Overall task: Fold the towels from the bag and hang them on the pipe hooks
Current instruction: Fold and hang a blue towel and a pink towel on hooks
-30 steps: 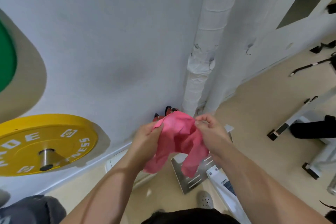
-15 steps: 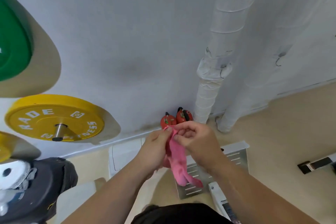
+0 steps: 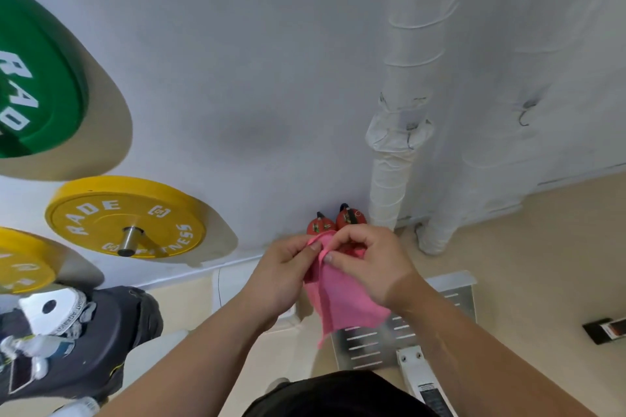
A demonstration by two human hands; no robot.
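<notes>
Both left hand (image 3: 281, 278) and right hand (image 3: 369, 267) pinch pink towel (image 3: 342, 305) at top edge, fingers curled, likely to hold folded layers aligned for hanging.

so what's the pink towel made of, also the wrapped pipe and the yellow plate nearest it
Towel: soft matte cloth, perhaps microfibre or cotton; it hangs limp. Pipe: core hidden, wrapped in white tape or fabric, spiral bands showing. Plate: apparently matte yellow rubber, no glare.
</notes>
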